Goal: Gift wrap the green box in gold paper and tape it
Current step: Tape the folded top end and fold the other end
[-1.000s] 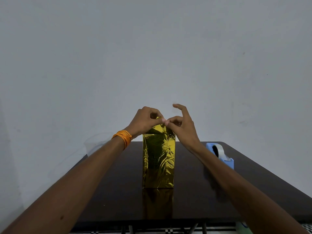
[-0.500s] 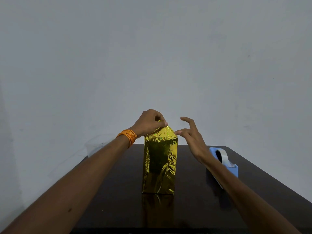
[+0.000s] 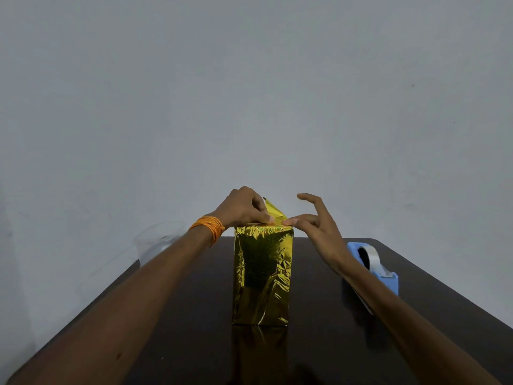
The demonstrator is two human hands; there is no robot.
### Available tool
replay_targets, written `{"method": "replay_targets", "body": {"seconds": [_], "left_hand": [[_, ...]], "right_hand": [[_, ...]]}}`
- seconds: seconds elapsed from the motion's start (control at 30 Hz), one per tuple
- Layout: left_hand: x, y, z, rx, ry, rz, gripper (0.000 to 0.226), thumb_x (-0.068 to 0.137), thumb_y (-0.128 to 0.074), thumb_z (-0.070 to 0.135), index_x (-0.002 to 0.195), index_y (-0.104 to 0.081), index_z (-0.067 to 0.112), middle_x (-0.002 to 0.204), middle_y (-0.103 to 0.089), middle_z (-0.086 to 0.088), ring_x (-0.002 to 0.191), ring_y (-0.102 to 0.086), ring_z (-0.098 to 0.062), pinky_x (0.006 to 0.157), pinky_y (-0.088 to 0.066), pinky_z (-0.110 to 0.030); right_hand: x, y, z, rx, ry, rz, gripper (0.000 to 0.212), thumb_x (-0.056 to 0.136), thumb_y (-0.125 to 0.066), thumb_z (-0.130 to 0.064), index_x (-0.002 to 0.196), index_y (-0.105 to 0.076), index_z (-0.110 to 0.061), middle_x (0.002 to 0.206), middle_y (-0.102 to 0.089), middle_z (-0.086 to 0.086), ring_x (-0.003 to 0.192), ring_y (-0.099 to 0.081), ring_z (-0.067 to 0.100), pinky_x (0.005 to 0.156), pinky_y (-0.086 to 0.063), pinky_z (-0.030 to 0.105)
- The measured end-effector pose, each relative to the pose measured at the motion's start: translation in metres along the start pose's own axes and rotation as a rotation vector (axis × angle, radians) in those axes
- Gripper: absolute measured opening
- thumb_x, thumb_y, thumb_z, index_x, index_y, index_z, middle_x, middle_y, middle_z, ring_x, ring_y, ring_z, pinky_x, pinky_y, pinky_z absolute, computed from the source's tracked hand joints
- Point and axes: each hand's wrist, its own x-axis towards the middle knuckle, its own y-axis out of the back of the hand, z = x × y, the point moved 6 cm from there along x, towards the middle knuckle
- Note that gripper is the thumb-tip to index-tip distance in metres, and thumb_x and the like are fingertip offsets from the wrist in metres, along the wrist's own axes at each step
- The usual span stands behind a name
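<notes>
a plain pale wall (image 3: 249, 93) fills the upper half of the view. below it a dark glossy tabletop (image 3: 333, 315) runs away from the camera, its near edge cut off by the frame. both bare forearms reach in from the bottom corners and meet over the middle of the tabletop.

the box (image 3: 262, 273) stands upright at the centre of the tabletop, its tall near face covered in crinkled gold paper (image 3: 249, 301) and mirrored faintly in the surface below. the box's own colour is hidden under the wrap.

the left hand (image 3: 243, 208) sits knuckles-up at the top left of the box. its grip is closed on the paper: curled fingers and thumb pinch a pointed flap (image 3: 273, 209) that stands up from the top. the right hand (image 3: 316, 226) comes in from the right with a loose, open grip, fingers spread and lifted, one fingertip touching the top edge just beside the flap and holding nothing. the top face of the box lies behind the hands and cannot be made out.

a blue tape dispenser (image 3: 388, 279) rests on the tabletop well to the right, partly hidden by the right forearm. a blurred clear object (image 3: 158, 241) sits at the far left edge, too faint to identify. orange threads (image 3: 208, 227) circle the left wrist.
</notes>
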Motion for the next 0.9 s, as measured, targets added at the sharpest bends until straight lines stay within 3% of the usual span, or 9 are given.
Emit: {"method": "replay_targets", "body": {"seconds": [0.23,0.3,0.43,0.53,0.6,0.73,0.8,0.9], "left_hand": [[0.004,-0.001,-0.002,-0.006,0.005,-0.052,0.02,0.077,-0.082,0.031,0.08,-0.074,0.013,0.073,-0.063,0.008,0.069,-0.056,-0.006,0.057,-0.038,-0.016],[0.004,-0.001,-0.004,-0.014,0.009,-0.045,0.021,0.076,-0.082,0.031,0.081,-0.074,0.012,0.073,-0.063,0.007,0.069,-0.056,-0.006,0.057,-0.038,-0.017],[-0.001,0.0,-0.008,-0.075,0.005,0.016,0.023,0.076,-0.083,0.027,0.084,-0.074,0.008,0.073,-0.065,0.005,0.069,-0.059,-0.008,0.059,-0.042,-0.019],[-0.008,0.007,-0.013,-0.112,-0.046,0.185,0.019,0.072,-0.085,0.021,0.083,-0.073,0.012,0.084,-0.071,0.001,0.077,-0.066,-0.013,0.068,-0.053,-0.027],[-0.014,0.015,-0.018,-0.172,-0.054,0.35,0.021,0.07,-0.086,0.023,0.084,-0.071,0.017,0.087,-0.07,0.004,0.077,-0.067,-0.011,0.066,-0.053,-0.025],[-0.027,0.04,-0.018,-0.208,-0.103,0.591,0.022,0.074,-0.084,0.034,0.084,-0.069,0.021,0.085,-0.067,0.007,0.077,-0.06,-0.006,0.065,-0.047,-0.015],[-0.03,0.049,-0.012,-0.229,-0.138,0.559,0.016,0.077,-0.082,0.032,0.082,-0.072,0.02,0.076,-0.064,0.005,0.067,-0.055,-0.005,0.06,-0.043,-0.013],[-0.031,0.039,0.006,-0.176,-0.208,0.257,0.006,0.08,-0.08,0.023,0.083,-0.078,0.018,0.072,-0.067,0.002,0.065,-0.055,-0.005,0.057,-0.041,-0.012]], "right_hand": [[0.014,-0.004,-0.004,0.02,-0.099,0.051,0.068,0.084,-0.078,-0.022,0.139,-0.039,-0.036,0.106,-0.068,0.003,0.103,-0.065,0.015,0.092,-0.051,0.033],[0.018,-0.009,-0.002,0.086,-0.207,0.025,0.076,0.079,-0.082,-0.02,0.139,-0.038,-0.036,0.114,-0.062,0.008,0.103,-0.064,0.017,0.086,-0.054,0.035],[0.022,-0.023,0.011,0.307,-0.442,-0.04,0.076,0.079,-0.079,-0.007,0.138,-0.038,-0.03,0.113,-0.068,0.019,0.092,-0.067,0.025,0.082,-0.054,0.034],[0.025,-0.024,0.02,0.331,-0.467,-0.017,0.072,0.079,-0.078,-0.005,0.136,-0.041,-0.03,0.108,-0.069,0.016,0.089,-0.066,0.026,0.089,-0.053,0.039],[0.025,-0.023,0.024,0.321,-0.466,-0.01,0.071,0.078,-0.079,-0.006,0.133,-0.043,-0.031,0.105,-0.071,0.014,0.089,-0.065,0.027,0.093,-0.052,0.043],[0.025,-0.024,0.023,0.293,-0.449,-0.008,0.069,0.078,-0.08,-0.009,0.131,-0.045,-0.033,0.097,-0.07,0.016,0.085,-0.055,0.029,0.079,-0.046,0.04],[0.024,-0.025,0.021,0.295,-0.449,-0.014,0.069,0.078,-0.079,-0.009,0.132,-0.044,-0.033,0.097,-0.069,0.017,0.085,-0.054,0.03,0.078,-0.045,0.039],[0.02,-0.026,0.018,0.299,-0.453,-0.009,0.068,0.08,-0.078,-0.008,0.133,-0.043,-0.031,0.1,-0.07,0.016,0.085,-0.059,0.028,0.079,-0.046,0.038]]}}
